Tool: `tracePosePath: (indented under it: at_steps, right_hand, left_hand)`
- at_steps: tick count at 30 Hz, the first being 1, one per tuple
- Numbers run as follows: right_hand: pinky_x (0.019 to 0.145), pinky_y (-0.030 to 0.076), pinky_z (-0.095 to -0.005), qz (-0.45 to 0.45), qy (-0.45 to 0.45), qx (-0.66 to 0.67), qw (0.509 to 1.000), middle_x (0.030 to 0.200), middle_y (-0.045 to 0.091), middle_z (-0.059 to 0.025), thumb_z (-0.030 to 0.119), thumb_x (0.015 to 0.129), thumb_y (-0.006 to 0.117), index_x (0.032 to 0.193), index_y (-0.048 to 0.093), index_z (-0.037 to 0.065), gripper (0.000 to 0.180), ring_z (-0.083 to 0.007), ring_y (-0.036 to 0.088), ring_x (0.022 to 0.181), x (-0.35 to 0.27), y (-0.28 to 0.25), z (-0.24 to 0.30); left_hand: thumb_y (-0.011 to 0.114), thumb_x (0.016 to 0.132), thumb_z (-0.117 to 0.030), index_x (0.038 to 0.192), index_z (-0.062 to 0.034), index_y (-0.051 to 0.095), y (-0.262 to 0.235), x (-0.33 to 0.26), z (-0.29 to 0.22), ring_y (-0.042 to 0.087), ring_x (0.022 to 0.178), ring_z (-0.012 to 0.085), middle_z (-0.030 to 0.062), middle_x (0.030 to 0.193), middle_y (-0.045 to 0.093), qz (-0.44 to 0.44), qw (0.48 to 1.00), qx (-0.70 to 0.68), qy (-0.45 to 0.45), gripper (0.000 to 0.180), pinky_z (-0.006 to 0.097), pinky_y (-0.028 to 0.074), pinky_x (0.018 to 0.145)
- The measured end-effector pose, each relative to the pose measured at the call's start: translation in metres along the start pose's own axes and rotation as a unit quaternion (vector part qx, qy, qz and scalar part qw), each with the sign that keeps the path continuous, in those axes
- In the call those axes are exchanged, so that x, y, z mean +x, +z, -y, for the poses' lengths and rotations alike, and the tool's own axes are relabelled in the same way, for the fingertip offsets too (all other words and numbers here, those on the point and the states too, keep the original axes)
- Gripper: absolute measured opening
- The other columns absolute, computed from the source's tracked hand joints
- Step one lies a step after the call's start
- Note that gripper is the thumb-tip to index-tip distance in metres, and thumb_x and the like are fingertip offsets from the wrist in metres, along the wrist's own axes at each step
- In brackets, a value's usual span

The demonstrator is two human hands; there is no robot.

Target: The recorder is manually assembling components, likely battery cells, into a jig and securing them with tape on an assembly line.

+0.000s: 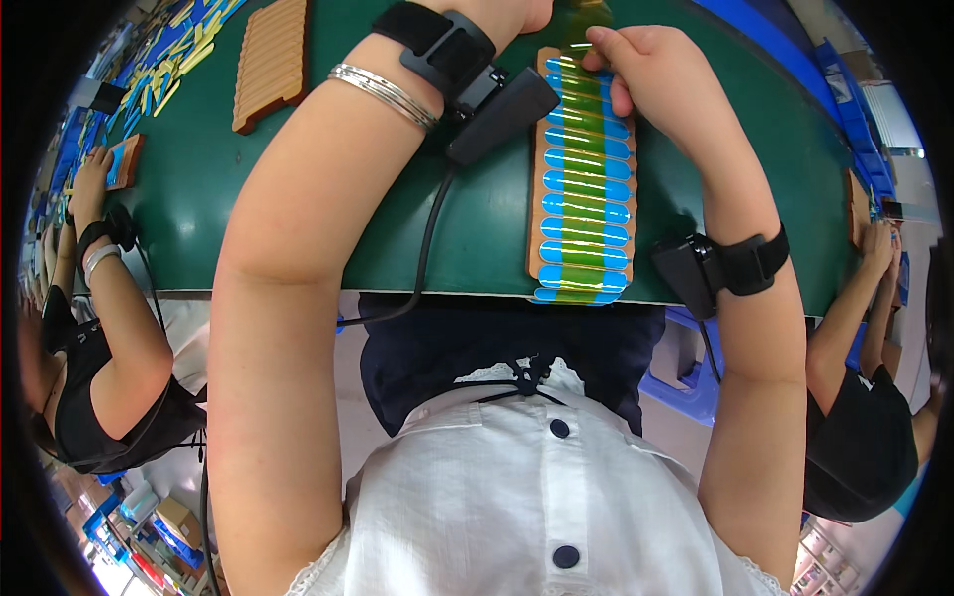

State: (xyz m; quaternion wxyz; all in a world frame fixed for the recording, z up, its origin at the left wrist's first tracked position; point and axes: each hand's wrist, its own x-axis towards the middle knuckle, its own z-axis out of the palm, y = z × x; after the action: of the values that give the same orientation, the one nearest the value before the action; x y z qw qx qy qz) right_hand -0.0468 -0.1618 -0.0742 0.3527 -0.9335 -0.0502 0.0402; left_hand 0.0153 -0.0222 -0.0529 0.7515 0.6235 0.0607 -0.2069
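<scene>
A grooved wooden rack (535,209) lies lengthwise in front of me on the green table, its near end at the table edge. Across it sit several blue round-ended strips (614,214), side by side. Along their middle runs a band of see-through yellow-green tape (584,184). At the rack's far end my right hand (651,70) is closed, thumb and finger pinched at the tape, which continues upward there. My left hand (512,15) is beside that far end, mostly cut off by the upper edge, its fingers hidden. Each wrist wears a strapped black device.
Another grooved wooden rack (270,65) lies to the left on the green table (417,253). Loose blue and yellow strips (174,65) are scattered at the far left. Co-workers' hands are busy at both sides. A black cable (429,233) hangs from my left wrist device.
</scene>
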Motion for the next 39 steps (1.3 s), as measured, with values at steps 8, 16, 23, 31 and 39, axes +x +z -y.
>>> tracePosePath:
  at_steps: [8,16,23,31,39]
  right_hand:
    - [0.068,0.053,-0.0315,-0.117,0.027,0.044,0.992,0.076,0.07,-0.0076,0.033,0.095,0.055,0.102,0.072,0.004,0.034,-0.0198,0.067,0.071,0.015,-0.027,-0.043]
    - [0.098,0.047,-0.0387,0.033,-0.206,0.105,0.972,0.124,0.059,-0.0187,0.015,0.095,0.053,0.123,0.059,0.0,0.032,-0.0356,0.059,0.114,-0.015,-0.002,-0.029]
    - [0.108,0.032,-0.0603,0.034,-0.348,-0.128,0.928,0.149,0.041,-0.0117,0.042,0.083,0.068,0.129,0.059,0.021,0.051,-0.0462,0.032,0.139,-0.042,0.016,-0.019]
    - [0.11,0.025,-0.0601,0.009,-0.256,-0.284,0.924,0.151,0.04,-0.0092,0.059,0.08,0.067,0.127,0.061,0.022,0.06,-0.0427,0.029,0.142,-0.065,-0.051,-0.085]
    - [0.107,0.033,-0.0532,-0.096,-0.1,-0.364,0.921,0.136,0.055,-0.0088,0.026,0.081,0.072,0.115,0.067,0.012,0.037,-0.0324,0.047,0.13,-0.08,-0.123,-0.104]
  left_hand:
    - [0.022,0.096,-0.071,0.115,0.0006,0.065,-0.02,-0.005,-0.03,0.051,0.107,0.0241,0.0098,0.109,0.065,0.175,0.967,-0.184,-0.014,0.086,0.046,0.028,0.101]
    - [0.025,0.094,-0.072,0.105,-0.003,0.071,-0.05,0.0,-0.025,0.053,0.107,0.0269,0.0111,0.105,0.068,0.297,0.92,-0.254,0.019,0.084,0.054,0.029,0.101]
    - [0.015,0.097,-0.07,0.134,-0.0082,0.059,-0.053,-0.061,-0.072,0.053,0.122,0.037,0.0188,0.139,0.055,0.507,0.812,-0.175,0.23,0.085,0.06,0.028,0.109]
    - [0.026,0.098,-0.066,0.121,0.0055,0.061,-0.001,-0.09,-0.051,0.061,0.106,0.0332,0.0194,0.118,0.066,0.198,0.963,-0.164,0.079,0.083,0.05,0.042,0.096]
    - [0.066,0.086,-0.038,0.105,-0.0071,0.072,0.013,-0.084,-0.002,0.052,0.102,0.0137,-0.0014,0.102,0.068,0.022,0.973,0.069,0.219,0.037,0.035,0.037,0.09]
